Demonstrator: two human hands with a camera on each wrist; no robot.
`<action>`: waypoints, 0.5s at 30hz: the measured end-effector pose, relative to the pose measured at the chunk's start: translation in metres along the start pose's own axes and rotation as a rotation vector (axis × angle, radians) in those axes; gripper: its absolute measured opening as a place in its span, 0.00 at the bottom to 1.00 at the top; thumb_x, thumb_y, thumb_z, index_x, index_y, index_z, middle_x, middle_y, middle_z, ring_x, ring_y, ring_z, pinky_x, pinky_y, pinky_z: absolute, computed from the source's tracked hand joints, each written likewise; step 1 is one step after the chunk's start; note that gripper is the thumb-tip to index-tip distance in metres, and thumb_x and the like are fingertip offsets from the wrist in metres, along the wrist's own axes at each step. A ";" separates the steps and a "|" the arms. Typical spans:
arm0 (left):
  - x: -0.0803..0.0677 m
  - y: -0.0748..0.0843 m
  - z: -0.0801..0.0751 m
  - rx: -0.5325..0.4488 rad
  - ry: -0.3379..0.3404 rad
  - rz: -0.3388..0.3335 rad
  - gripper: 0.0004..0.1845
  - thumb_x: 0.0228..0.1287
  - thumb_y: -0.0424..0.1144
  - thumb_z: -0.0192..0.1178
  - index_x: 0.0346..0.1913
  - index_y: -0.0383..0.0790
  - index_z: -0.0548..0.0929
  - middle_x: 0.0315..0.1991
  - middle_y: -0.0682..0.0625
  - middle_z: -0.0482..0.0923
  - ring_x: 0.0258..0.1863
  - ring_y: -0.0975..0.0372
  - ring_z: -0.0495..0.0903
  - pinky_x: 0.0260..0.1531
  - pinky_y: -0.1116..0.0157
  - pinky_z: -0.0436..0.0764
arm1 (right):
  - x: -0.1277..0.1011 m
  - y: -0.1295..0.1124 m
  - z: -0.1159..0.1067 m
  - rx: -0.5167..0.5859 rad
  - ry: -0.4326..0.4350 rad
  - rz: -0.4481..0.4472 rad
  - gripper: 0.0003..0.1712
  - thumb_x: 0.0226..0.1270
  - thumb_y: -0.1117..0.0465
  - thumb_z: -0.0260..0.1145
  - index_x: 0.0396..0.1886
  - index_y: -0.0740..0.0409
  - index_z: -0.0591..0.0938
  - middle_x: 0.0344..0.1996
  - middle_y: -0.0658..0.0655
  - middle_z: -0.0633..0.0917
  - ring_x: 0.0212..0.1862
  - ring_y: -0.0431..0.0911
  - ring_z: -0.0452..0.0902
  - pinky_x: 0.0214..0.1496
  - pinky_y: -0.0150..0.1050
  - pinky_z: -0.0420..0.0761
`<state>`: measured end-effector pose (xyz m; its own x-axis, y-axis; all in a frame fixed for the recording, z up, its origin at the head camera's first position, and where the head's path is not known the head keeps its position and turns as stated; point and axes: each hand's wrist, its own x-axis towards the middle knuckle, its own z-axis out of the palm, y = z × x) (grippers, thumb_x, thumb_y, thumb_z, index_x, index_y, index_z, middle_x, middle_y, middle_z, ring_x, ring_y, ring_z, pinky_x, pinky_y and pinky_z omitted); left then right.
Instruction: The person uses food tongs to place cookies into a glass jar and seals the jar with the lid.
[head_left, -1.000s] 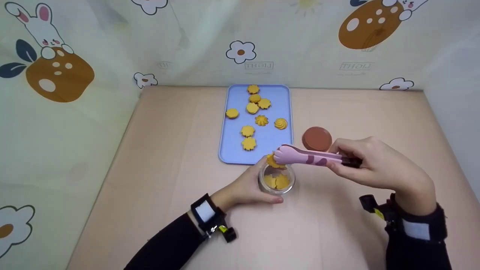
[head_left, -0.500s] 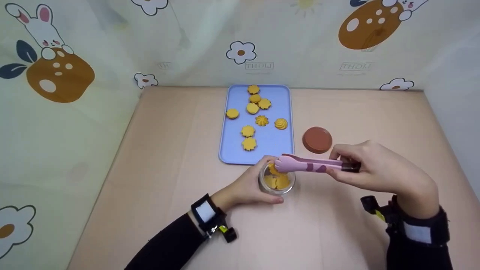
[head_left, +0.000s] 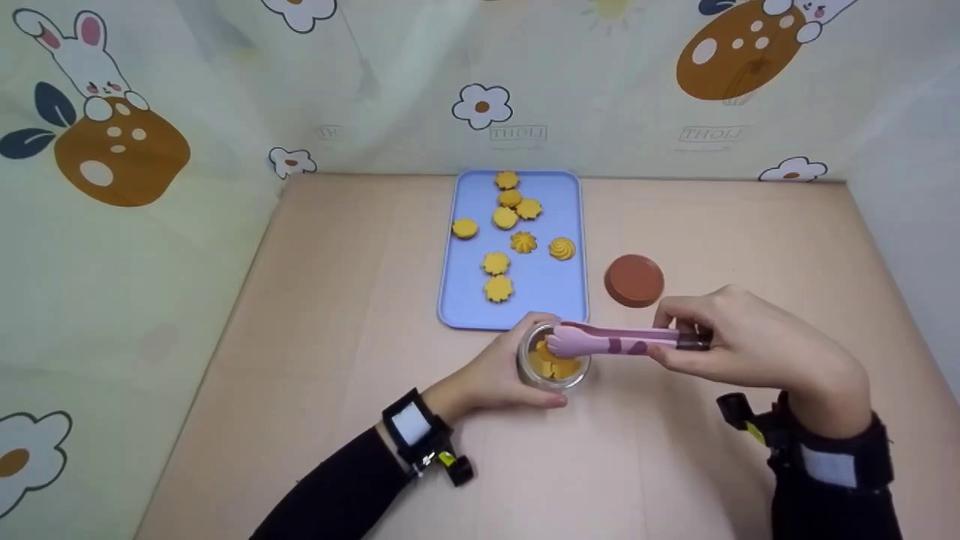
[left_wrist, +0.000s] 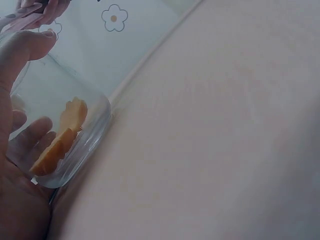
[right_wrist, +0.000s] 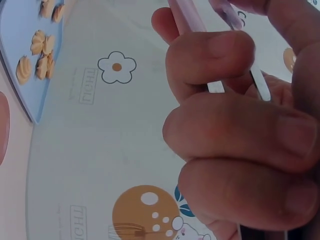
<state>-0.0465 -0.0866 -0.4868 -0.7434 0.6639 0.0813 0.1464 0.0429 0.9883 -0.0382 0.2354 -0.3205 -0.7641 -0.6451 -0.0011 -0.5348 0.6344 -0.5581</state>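
My left hand (head_left: 491, 375) holds a clear glass jar (head_left: 553, 385), thumb on the near side and fingers round the far side. Several golden cookies (head_left: 561, 367) lie inside; in the left wrist view, cookies (left_wrist: 52, 155) rest low against the glass jar (left_wrist: 97, 125). With my right hand (head_left: 757, 349) I grip pink paw-shaped tongs (head_left: 592, 341) near their dark end. The tongs' tips are at the jar's mouth, over a cookie whose contact with them is partly hidden. In the right wrist view, my fingers (right_wrist: 240, 130) wrap the tongs (right_wrist: 189, 17).
Behind the jar lies a blue tray (head_left: 540, 296) bearing several flower-shaped and swirled cookies (head_left: 498, 289). A reddish-brown round lid (head_left: 634, 280) sits right of the tray. A patterned cloth (head_left: 405, 90) hangs at the table's back edge.
My right hand has lowered the tongs, bringing a cookie from above the rim into the jar's mouth. My left hand and the jar have stayed put.
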 end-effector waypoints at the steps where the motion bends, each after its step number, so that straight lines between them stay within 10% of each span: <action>1: 0.000 0.000 0.000 -0.005 -0.001 0.001 0.50 0.51 0.39 0.87 0.75 0.49 0.68 0.68 0.56 0.79 0.67 0.61 0.79 0.75 0.57 0.75 | 0.000 0.000 0.001 0.003 -0.007 0.006 0.11 0.70 0.58 0.77 0.35 0.40 0.82 0.20 0.33 0.73 0.21 0.30 0.68 0.20 0.31 0.71; 15: 0.001 -0.003 -0.001 -0.028 -0.014 0.019 0.52 0.51 0.37 0.88 0.76 0.49 0.67 0.70 0.55 0.78 0.69 0.60 0.78 0.75 0.57 0.75 | 0.002 0.001 0.005 -0.017 -0.036 -0.006 0.07 0.72 0.54 0.77 0.38 0.42 0.84 0.21 0.34 0.74 0.22 0.29 0.67 0.20 0.31 0.70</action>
<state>-0.0480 -0.0868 -0.4891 -0.7314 0.6749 0.0980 0.1418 0.0100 0.9898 -0.0383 0.2327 -0.3247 -0.7478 -0.6634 -0.0277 -0.5455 0.6375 -0.5441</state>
